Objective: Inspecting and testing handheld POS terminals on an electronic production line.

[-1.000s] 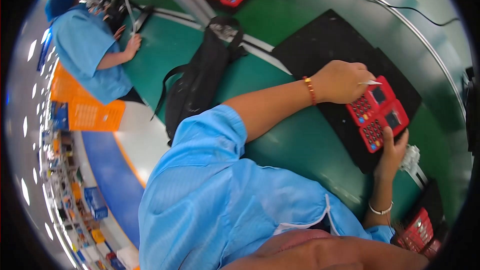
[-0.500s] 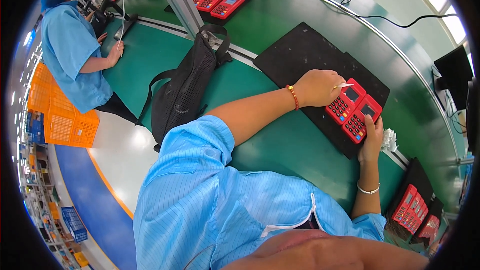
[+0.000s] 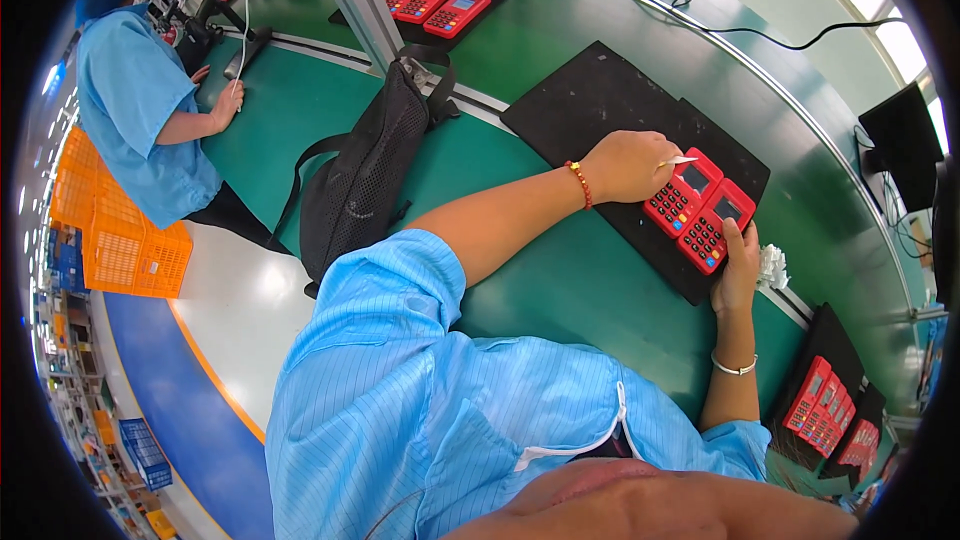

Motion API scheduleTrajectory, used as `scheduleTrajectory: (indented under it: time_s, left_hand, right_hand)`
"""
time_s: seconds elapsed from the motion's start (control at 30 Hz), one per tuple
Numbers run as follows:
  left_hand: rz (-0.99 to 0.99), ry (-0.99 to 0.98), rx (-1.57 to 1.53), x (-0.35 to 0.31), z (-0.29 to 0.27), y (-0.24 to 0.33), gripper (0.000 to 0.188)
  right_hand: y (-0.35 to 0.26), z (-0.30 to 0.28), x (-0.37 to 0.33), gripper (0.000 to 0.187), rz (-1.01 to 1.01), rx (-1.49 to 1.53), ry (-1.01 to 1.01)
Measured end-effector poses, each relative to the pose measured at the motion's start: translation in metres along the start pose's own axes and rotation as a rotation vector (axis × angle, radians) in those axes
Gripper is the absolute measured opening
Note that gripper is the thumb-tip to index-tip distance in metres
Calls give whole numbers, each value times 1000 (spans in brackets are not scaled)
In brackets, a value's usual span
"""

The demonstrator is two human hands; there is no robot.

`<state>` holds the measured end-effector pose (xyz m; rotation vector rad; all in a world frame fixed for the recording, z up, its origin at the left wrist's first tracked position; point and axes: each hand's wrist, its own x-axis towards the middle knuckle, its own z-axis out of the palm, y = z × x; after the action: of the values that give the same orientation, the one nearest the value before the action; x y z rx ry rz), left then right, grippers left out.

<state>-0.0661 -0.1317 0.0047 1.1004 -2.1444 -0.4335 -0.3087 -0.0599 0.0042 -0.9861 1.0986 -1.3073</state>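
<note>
Two red handheld card payment terminals with small grey screens and dark keypads lie side by side on a black mat [image 3: 575, 90]. My left hand [image 3: 627, 168], with a beaded bracelet on its wrist, is closed in a pinch on a thin white pointed piece [image 3: 684, 160]; its exact kind is unclear. The tip of this piece is over the upper end of the left terminal [image 3: 672, 202], by its screen. My right hand [image 3: 738, 268] grips the outer side of the right terminal [image 3: 706, 237], thumb on the front near the screen. Its fingers are hidden underneath.
Left of my arm, a black mesh bag [image 3: 362, 175] lies on the green bench beside a metal post [image 3: 352, 0]. Crumpled white material [image 3: 772, 268] sits by my right hand. More red terminals rest on mats at the far side [image 3: 457, 13] and lower right [image 3: 820, 408]. A co-worker [image 3: 140, 110] stands at left.
The whole view has shifted slightly, moving the scene a little left and up. Both hands keep nearly the same hold and place relative to the terminals.
</note>
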Motion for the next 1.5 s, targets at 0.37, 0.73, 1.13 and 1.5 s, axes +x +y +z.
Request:
scheduleTrajectory:
  time_s: [0.37,0.73,1.13,1.5]
  left_hand:
    - [-6,-13,7,1,0,-1,29]
    - [-2,0,13,1,1,0,29]
    - [0,-8,26,2,3,-1,28]
    - [-10,-12,19,1,2,-2,28]
  right_hand:
    - [-3,1,-1,37,17,-3,-9]
    - [-2,0,0,36,23,-4,-5]
    - [-4,-2,-1,37,24,-14,-15]
    - [-2,-1,0,37,26,-22,-7]
